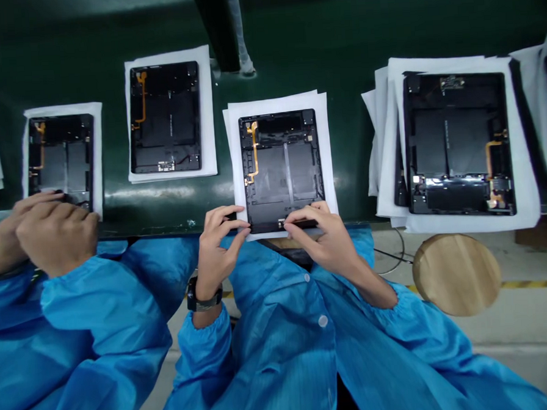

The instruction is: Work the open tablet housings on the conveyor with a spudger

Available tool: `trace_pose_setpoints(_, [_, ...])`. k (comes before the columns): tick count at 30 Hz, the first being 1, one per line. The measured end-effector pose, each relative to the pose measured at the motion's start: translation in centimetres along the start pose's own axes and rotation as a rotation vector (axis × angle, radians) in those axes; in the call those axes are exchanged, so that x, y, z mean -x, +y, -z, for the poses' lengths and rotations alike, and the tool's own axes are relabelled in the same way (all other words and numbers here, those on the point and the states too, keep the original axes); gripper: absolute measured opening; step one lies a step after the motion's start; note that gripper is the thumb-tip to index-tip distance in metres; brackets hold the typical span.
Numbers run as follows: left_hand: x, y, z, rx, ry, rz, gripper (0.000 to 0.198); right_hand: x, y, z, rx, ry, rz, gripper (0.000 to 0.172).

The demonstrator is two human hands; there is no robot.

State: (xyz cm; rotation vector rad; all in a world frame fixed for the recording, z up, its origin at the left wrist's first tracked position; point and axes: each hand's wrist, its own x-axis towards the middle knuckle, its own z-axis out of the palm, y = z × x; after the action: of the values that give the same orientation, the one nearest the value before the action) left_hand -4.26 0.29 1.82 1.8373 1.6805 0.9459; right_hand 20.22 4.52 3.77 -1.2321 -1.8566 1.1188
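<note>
An opened tablet (272,174) lies in front of me on white sheets (325,165), its dark inside facing up. An orange flex cable (255,151) runs down its left side. My left hand (220,244) is at the near left corner, thumb and index finger closed on the tablet's edge. My right hand (325,239) reaches over the near edge, its thumb and index finger pinched at a small circuit board (281,223). The fingertips partly hide that board.
More opened tablets on white sheets stand left (165,119) and right (458,146) on the green bench (292,45). A co-worker's hands (50,232) are over another tablet (64,155) at the left. A dark post (218,30) rises behind. A round wooden stool (457,273) is at lower right.
</note>
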Motion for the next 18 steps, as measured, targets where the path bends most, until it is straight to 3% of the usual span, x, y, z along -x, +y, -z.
trace_pose_setpoints(12, [-0.3, 1.0, 0.4, 0.006, -0.007, 0.030, 0.009, -0.9, -0.3, -1.5, -0.014, -0.042, 0.076, 0.009])
trace_pose_setpoints(18, [-0.2, 2.1, 0.1, -0.018, 0.030, 0.143, 0.009, -2.1, -0.3, -3.0, -0.030, -0.070, 0.119, 0.009])
